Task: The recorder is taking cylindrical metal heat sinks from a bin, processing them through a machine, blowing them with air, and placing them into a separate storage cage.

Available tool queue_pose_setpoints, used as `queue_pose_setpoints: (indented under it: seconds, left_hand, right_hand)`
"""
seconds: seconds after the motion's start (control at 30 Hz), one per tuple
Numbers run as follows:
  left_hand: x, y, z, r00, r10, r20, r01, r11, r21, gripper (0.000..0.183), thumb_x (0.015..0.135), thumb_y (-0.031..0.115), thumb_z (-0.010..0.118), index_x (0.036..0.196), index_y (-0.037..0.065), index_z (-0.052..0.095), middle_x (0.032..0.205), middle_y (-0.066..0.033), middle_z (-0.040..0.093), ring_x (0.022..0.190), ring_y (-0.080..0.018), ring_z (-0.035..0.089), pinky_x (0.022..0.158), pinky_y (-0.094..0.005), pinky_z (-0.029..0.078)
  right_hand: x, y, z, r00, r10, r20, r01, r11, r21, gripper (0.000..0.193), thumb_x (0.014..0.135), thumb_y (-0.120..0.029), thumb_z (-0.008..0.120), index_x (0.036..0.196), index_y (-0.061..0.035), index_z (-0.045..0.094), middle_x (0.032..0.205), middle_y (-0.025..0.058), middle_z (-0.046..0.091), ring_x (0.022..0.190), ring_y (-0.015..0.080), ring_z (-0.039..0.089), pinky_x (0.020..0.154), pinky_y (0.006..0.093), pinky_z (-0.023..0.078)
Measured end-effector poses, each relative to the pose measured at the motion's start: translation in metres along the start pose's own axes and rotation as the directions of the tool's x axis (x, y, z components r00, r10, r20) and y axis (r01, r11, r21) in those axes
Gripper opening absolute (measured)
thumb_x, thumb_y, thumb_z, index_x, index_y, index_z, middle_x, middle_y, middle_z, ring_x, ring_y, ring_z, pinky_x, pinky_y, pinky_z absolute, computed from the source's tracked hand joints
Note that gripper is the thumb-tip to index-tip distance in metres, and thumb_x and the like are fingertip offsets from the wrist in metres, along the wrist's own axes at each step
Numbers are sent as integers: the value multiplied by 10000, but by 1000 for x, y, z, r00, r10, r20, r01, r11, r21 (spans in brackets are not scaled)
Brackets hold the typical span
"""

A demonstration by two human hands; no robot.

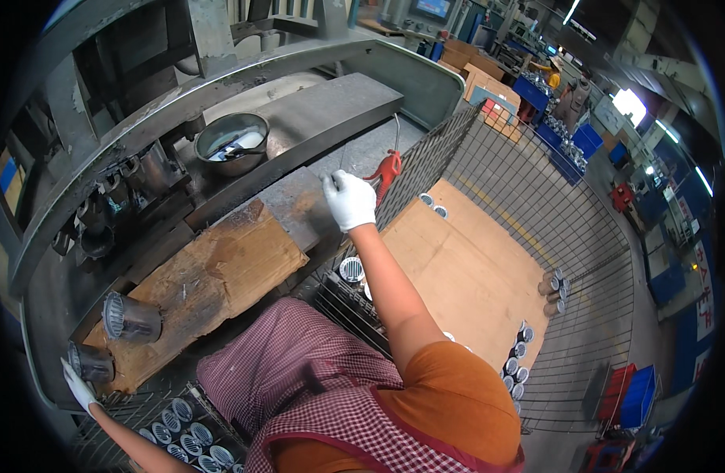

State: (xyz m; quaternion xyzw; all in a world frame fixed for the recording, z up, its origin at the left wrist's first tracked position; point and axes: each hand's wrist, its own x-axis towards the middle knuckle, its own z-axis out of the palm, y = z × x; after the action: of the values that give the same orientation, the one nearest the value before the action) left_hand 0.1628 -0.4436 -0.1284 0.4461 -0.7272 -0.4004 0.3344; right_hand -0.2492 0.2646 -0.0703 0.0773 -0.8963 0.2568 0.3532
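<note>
My left hand (79, 387), in a white glove, reaches to the far left. Its fingers lie stretched along the side of a silvery metal cup with a ribbed end (93, 363); the thumb is hidden. Beside it, a second ribbed metal cup (131, 318) rests on stained cardboard (220, 264). My right hand (350, 202), also gloved in white, is raised over the bench edge with its fingers curled together. A thin dark line rises by the fingertips, too fine to name. Just right of this hand is a red air blow gun (387, 170) with a bent metal nozzle.
A metal bowl (234, 163) with pale contents stands on the bench, near a long grey metal block (339, 106). At right, a wire cage (528, 197) holds cardboard sheets (457, 260) and rows of grilled metal cups (518, 361). More grilled cups (190, 443) fill a basket at lower left.
</note>
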Motion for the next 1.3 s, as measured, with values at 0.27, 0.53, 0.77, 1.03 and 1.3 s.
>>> queue_pose_setpoints:
  seconds: [0.27,0.53,0.77,1.03,1.3]
  left_hand:
    - [-2,0,-1,999,-8,31,9,1000,-11,688,960,589,350,1515,188,283,1552,-115,280,1409,-318,298,1104,-495,284]
    - [-2,2,0,999,41,-16,-40,999,28,671,974,549,358,1508,148,295,1532,-136,314,1390,-318,329,1122,-425,283]
    - [1,-28,-42,989,143,-24,-133,960,248,638,996,512,336,1482,98,344,1514,-159,343,1366,-314,370,1093,-408,340]
    - [-85,103,28,988,23,-153,24,952,304,678,943,572,405,1330,29,530,1348,-214,529,1273,-337,481,1061,-378,349]
    - [-102,105,14,953,32,-301,80,933,350,622,936,577,417,1323,106,542,1325,-193,531,1227,-348,506,1034,-401,377]
  right_hand:
    - [1,0,1,1000,-6,5,6,1000,-3,317,874,-344,609,700,-79,607,678,154,623,639,354,621,583,445,485]
    - [0,2,-4,1000,12,13,-12,1000,0,339,872,-354,610,684,-73,594,681,154,623,647,356,620,588,451,482]
    - [-1,-5,15,999,22,24,-23,999,48,210,837,-239,629,1011,-143,695,886,146,699,783,331,680,724,402,542]
    - [4,9,0,995,64,70,-63,998,-24,271,879,-311,622,984,-75,704,909,156,702,828,330,676,734,399,526]
    - [46,-191,34,795,-605,47,447,635,630,181,856,-202,663,948,-47,686,920,169,665,866,337,635,778,389,495]
